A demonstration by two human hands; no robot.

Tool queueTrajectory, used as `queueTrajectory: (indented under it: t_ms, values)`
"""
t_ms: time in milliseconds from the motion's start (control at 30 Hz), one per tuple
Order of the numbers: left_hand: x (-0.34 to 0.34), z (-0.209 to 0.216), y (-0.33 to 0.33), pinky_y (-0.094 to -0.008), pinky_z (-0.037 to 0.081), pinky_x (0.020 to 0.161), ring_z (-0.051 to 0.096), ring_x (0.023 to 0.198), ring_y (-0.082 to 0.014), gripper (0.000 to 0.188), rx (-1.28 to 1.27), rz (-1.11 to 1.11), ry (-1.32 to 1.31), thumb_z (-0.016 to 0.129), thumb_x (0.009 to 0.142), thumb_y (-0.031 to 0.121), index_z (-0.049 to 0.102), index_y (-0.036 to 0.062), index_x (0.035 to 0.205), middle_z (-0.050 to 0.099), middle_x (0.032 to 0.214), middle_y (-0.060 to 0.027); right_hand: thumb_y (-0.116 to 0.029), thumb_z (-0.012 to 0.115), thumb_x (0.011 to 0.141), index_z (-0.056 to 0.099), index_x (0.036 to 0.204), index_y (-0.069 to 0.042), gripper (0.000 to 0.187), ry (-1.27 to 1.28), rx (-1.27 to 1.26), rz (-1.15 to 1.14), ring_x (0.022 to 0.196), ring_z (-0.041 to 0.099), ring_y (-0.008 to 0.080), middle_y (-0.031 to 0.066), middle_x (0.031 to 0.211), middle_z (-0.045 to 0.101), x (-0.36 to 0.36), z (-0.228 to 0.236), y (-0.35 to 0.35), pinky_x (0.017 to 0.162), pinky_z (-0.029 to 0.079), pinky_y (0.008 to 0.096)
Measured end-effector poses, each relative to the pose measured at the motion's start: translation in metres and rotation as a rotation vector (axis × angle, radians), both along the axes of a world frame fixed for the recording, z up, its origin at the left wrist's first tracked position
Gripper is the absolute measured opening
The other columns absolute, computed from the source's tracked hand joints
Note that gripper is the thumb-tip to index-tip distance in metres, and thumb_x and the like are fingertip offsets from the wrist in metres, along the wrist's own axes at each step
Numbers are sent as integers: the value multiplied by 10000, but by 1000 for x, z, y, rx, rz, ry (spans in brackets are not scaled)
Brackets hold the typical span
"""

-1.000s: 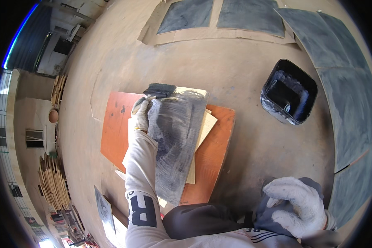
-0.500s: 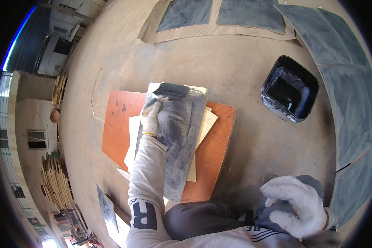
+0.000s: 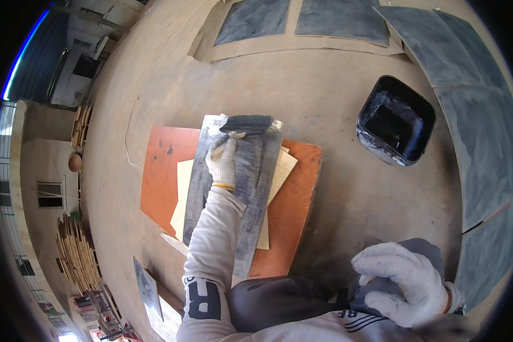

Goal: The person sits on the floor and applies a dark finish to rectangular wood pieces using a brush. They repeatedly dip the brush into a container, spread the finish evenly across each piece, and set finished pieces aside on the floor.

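My left hand (image 3: 222, 162), in a white knitted glove, is closed on a wide dark brush (image 3: 248, 124). The brush lies across the far end of a board (image 3: 233, 199) streaked with wet-looking dark grey coating. At the board's far left corner a pale patch shows through. Off to the right my right hand (image 3: 402, 282), also gloved, rests by my right knee. Its fingers are curved, with a gap between them and the thumb, and nothing shows in it.
Pale boards (image 3: 280, 174) lie under the coated one, on an orange-red panel (image 3: 168, 176). A black paint bucket (image 3: 396, 122) with dark paint stands to the right. Coated dark panels (image 3: 473, 137) line the right side, and others (image 3: 342, 20) lie on cardboard at the far side.
My left hand has moved a little to the right with the brush, which now shows more plainly across the far end. My right hand has stayed by the knee.
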State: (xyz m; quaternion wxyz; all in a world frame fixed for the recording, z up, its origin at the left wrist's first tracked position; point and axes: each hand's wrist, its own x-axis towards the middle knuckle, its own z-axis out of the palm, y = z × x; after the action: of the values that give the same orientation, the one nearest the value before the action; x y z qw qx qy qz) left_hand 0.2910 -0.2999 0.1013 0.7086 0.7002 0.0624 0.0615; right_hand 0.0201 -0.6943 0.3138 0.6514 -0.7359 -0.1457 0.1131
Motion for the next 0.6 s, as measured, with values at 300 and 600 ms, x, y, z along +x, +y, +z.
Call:
queueTrajectory:
  t_ms: [300,600]
  values:
    - [-8,-8,-16,-299,542,1029,713,1083,-157,279,137,63,-54,800,959,31,720,-53,1214,790,1170,-108,21,747,818,660,1331,36,520,40,1,37,925,744,240,220,1283,670,1,4,5,831,597,333]
    - [-23,0,-27,-311,577,1006,714,1099,-160,241,-17,17,20,792,977,49,723,-34,1192,785,1174,-105,28,735,821,666,1322,42,506,41,10,-19,929,736,238,238,1300,660,-3,2,7,825,592,326]
